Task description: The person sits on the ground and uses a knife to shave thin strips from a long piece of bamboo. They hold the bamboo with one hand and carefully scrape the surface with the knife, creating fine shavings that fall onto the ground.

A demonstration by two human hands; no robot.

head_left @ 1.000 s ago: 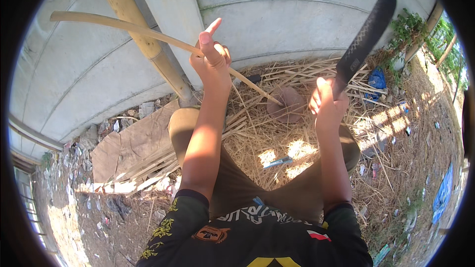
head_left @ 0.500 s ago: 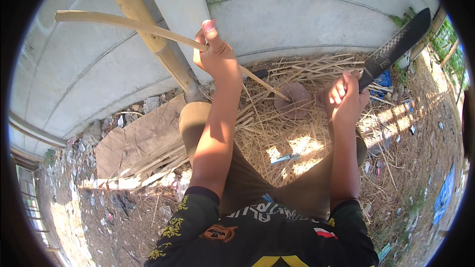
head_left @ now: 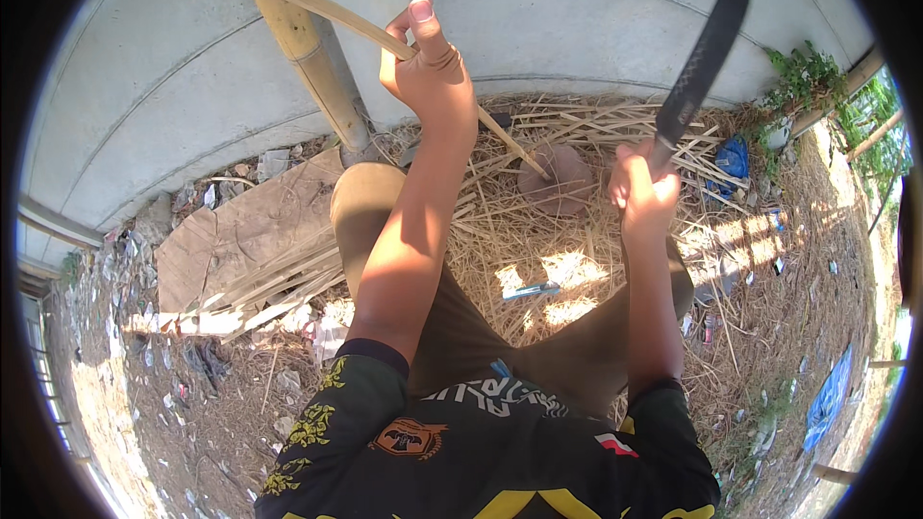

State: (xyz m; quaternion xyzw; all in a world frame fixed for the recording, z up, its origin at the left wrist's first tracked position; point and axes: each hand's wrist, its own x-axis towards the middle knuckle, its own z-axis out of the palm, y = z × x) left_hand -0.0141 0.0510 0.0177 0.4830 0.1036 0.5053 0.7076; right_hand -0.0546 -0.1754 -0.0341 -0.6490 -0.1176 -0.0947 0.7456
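Raised in front of me, my left hand (head_left: 423, 67) grips a long pale bamboo strip (head_left: 317, 5) with the thumb pointing up. One end of the strip reaches far to the upper left; the lower end comes down on a round chopping block (head_left: 556, 180) on the ground. My right hand (head_left: 642, 187) is closed round the handle of a machete (head_left: 702, 58), its dark broad blade tilted upward to the right. Blade and strip are apart. Part of the handle is hidden by my fingers.
Split bamboo strips (head_left: 635, 125) and shavings (head_left: 481, 259) litter the ground round the block. At left, more strips lie on a brown board (head_left: 250, 221). A bamboo pole (head_left: 308, 58) leans by the grey wall (head_left: 538, 29). Between my legs lies a small blue-and-white object (head_left: 531, 290).
The machete has swung to the left and stands more upright. My left hand has risen slightly, and the strip's far end is higher. The whole view has shifted a little.
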